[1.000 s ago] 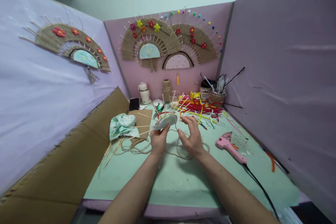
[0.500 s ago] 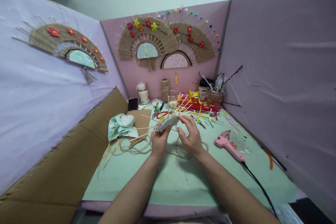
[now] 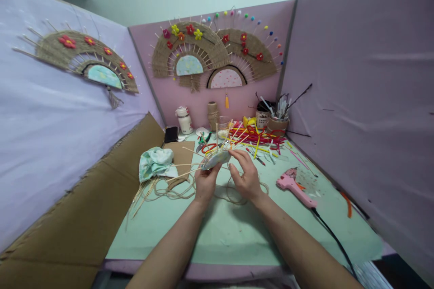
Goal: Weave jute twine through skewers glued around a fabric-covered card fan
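Sticks (image 3: 185, 173) poke out all round the back of this little half-round base (image 3: 216, 160), which is held up off the green surface (image 3: 237, 239), pretty much dead centre. Left hand (image 3: 205, 184) has it gripped from below, thumb up by the near face, other fingers mostly tucked out of sight.

The bit I'd watch is the angle: the base's long axis runs sideways with a slant, left end lower and nearer the person, right end higher and farther off. So the right hand (image 3: 247, 176) is the one closer to that raised end. Fingertips look like they're right on it, but the hand is half spread, with a clear gap down to the thumb. Can't tell if there's a bit of twine (image 3: 176, 195) under those fingertips; one strand hangs just beside them, and loose loops lie on the surface below.

From the right hand, the base sits up and to the left, with most of the sticks pointing away from it, left and toward the back. Pink glue gun (image 3: 294, 188) lies well apart, off to the right.
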A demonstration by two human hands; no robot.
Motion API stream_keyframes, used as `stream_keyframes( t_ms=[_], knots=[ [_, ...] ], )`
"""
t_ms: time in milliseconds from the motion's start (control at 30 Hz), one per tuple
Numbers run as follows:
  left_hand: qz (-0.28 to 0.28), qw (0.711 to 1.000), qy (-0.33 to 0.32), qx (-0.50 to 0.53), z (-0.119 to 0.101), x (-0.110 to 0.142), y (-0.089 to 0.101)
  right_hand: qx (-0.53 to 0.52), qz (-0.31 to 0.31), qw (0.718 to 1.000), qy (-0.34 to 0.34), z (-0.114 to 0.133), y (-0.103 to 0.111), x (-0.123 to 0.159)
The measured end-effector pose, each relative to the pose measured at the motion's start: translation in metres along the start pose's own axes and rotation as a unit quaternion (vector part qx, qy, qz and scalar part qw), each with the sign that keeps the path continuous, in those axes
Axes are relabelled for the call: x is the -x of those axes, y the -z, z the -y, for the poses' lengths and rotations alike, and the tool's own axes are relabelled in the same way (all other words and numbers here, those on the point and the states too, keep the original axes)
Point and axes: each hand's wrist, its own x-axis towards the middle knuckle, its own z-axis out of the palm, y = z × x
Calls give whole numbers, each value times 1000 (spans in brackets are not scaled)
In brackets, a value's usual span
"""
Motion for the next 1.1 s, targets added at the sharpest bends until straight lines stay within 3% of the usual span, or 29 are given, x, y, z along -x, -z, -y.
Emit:
stream_keyframes(
  t_ms=[233,567,833,1000,1100],
  knots=[
    [1,1000,5,10,0,1,-1,21,-54,998,3,3,2,0],
    [7,1000,27,3,-5,4,-3,13,2,999,38,2,2,1],
    [5,1000,16,-16,2,2,0,15,10,999,42,3,2,1],
    [-31,998,42,39,5,-2,-1,8,-52,999,-7,0,3,1],
    [-57,991,69,99,2,-5,-2,-42,-59,996,-43,-2,-1,1]
  ],
)
